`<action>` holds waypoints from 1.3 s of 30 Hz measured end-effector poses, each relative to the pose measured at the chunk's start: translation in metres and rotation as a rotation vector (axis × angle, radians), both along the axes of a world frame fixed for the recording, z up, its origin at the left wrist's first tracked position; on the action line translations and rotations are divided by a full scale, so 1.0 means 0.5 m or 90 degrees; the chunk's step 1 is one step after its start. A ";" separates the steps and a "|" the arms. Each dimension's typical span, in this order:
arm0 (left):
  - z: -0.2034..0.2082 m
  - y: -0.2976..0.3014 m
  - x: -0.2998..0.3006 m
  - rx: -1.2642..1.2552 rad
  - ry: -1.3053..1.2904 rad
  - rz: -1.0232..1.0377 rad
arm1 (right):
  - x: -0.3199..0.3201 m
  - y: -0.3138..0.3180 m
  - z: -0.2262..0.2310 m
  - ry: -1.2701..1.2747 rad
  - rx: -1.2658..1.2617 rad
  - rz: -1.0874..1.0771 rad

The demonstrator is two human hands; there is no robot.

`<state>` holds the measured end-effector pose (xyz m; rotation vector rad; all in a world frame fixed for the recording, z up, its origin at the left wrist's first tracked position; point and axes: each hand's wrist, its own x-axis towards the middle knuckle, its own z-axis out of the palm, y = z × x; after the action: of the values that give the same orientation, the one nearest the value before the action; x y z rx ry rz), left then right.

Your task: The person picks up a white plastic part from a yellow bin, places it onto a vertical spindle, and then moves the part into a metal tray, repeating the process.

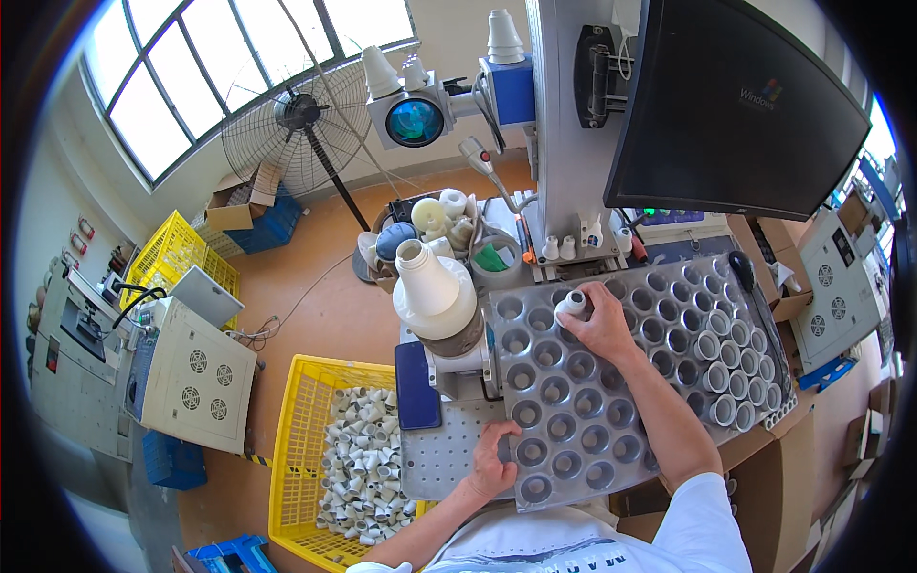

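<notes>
My right hand (600, 323) is closed around a small white tapered plastic cup (571, 305), held over the far left part of a clear plastic tray (585, 485) with rows of round pockets. My left hand (494, 462) rests at the tray's left edge, its fingers curled against the rim. Several white cups (737, 359) stand in the pockets at the tray's right side, while the pockets near both hands hold none. Left of the tray a large white cone-shaped fixture (432, 291) stands on a machine's rotary mount. Its far side is hidden.
A yellow basket (287, 449) full of loose white cups stands on the left. Beyond the tray rise a laser head (414, 122) and a grey column (573, 162). A black monitor (740, 105) overhangs the right side. A dark blue box (417, 387) lies beside the fixture.
</notes>
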<state>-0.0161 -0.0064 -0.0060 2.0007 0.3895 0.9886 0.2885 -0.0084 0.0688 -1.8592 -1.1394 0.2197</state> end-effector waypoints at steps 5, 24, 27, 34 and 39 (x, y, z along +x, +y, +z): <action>0.007 0.005 -0.006 -0.028 0.017 -0.035 | 0.004 -0.002 -0.003 -0.033 -0.012 0.000; -0.015 0.012 -0.003 -0.066 0.082 -0.095 | 0.008 -0.005 -0.014 -0.008 -0.021 0.015; -0.018 0.013 -0.004 -0.059 0.077 -0.094 | 0.007 -0.004 -0.010 0.004 -0.017 0.019; -0.017 0.013 -0.004 -0.059 0.084 -0.092 | 0.003 -0.006 -0.007 0.025 -0.003 0.024; -0.011 0.011 -0.001 -0.050 0.081 -0.077 | 0.008 -0.006 -0.012 0.023 0.003 0.025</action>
<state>-0.0166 -0.0010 -0.0113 1.9967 0.3653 0.7621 0.2924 -0.0116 0.0627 -1.8226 -1.1517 0.2717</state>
